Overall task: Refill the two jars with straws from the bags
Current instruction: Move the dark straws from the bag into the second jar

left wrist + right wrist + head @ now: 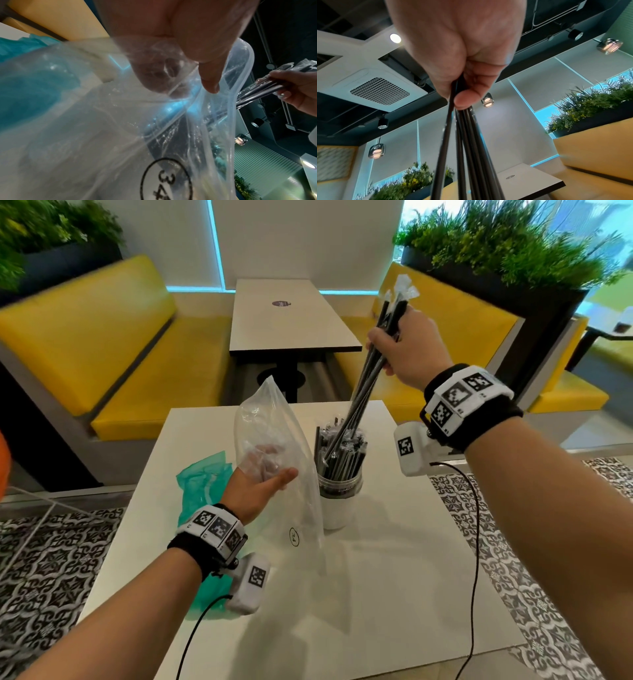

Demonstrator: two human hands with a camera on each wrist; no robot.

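My right hand (400,344) grips a bundle of black wrapped straws (363,392) near their upper ends, raised above the table. Their lower tips reach into a clear jar (339,491) that is packed with black straws. In the right wrist view the fingers (462,94) curl round the straws (467,148), which fan out below. My left hand (270,470) holds a clear plastic bag (274,433) upright just left of the jar, with the thumb (211,81) outside and the fingers seen through the bag (85,121). I see no straws inside it. Only one jar shows.
A crumpled teal bag (202,484) lies on the white table (376,594) left of my left hand. Cables trail from both wrists over the table. Yellow benches and another table (291,316) stand beyond. Patterned floor tiles flank the table.
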